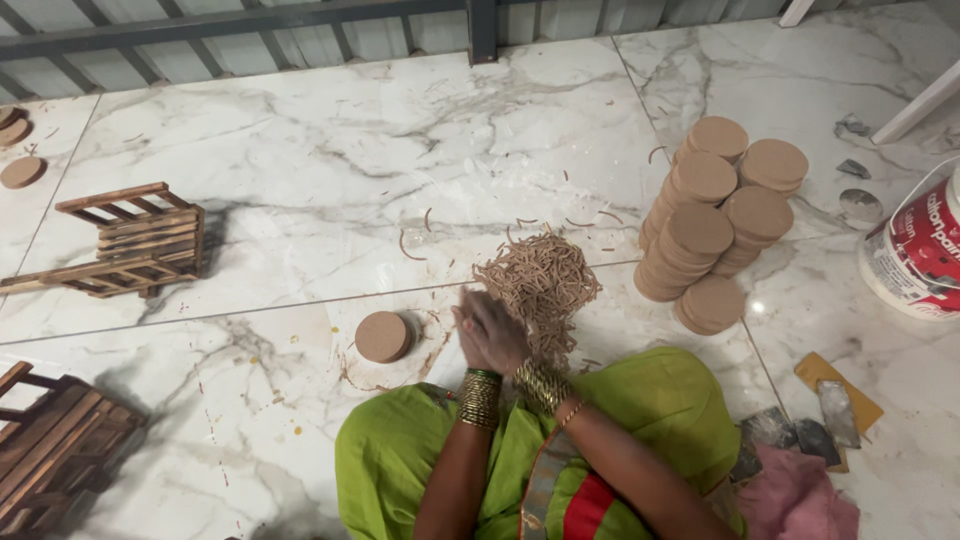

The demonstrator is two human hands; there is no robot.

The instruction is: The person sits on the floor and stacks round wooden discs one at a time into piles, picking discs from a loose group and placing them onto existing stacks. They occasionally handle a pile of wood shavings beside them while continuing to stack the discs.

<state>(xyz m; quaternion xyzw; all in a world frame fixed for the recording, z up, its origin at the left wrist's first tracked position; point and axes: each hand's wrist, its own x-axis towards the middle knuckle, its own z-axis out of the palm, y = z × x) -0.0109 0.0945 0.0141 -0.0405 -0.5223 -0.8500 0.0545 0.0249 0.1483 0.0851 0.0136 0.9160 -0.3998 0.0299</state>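
Green cloth point(650, 400) over our lap sits nearest, and above it we press our left hand point(472, 335) and right hand point(503, 335) together, fingers straight, palms flat against each other; whether strands lie between them we cannot tell. They touch the near edge of a heap of thin brown sticks point(540, 282) on the white marble floor point(300, 150). We see one round brown disc point(382, 336) just left, stacked discs point(715, 225) to the right, and wooden slatted crates point(135, 240) further left.
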